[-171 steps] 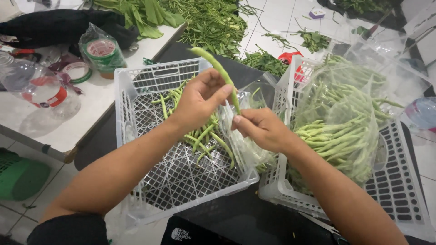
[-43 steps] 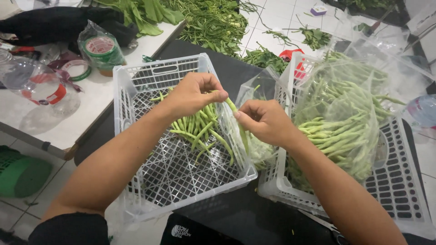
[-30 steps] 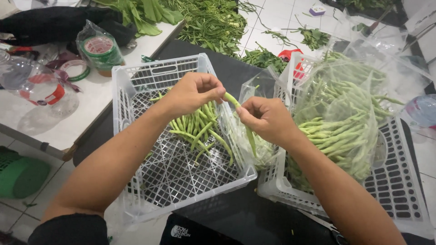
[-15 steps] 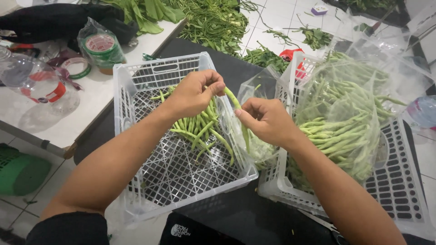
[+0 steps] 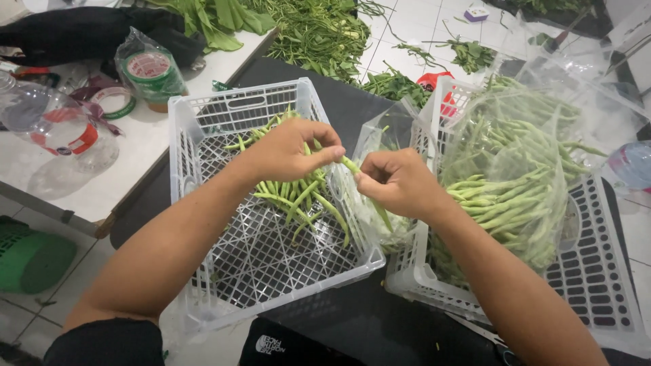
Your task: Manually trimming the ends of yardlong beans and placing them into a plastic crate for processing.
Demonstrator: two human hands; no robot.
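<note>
We are working over a dark worktop that carries two white plastic crates side by side. The crate on the right holds a big clear plastic bag of green beans, heaped well above the rim. The crate on the left has an open lattice floor, with a small pile of loose beans lying toward its far half. Beyond the crates, leafy greens sprawl across the tiled floor. To our left a white worktop bears an empty clear bottle lying on its side and rolls of tape in a bag. Between the crates, our hands meet over a smaller clear bag that hangs at the left crate's right wall. Our left hand hovers above the loose pile, its fingers pinched on the near end of a single green bean. Our right hand has its fingers pressed together on the same bean just beside, so the bean bridges the short gap between both hands, above the mouth of the smaller bag.
</note>
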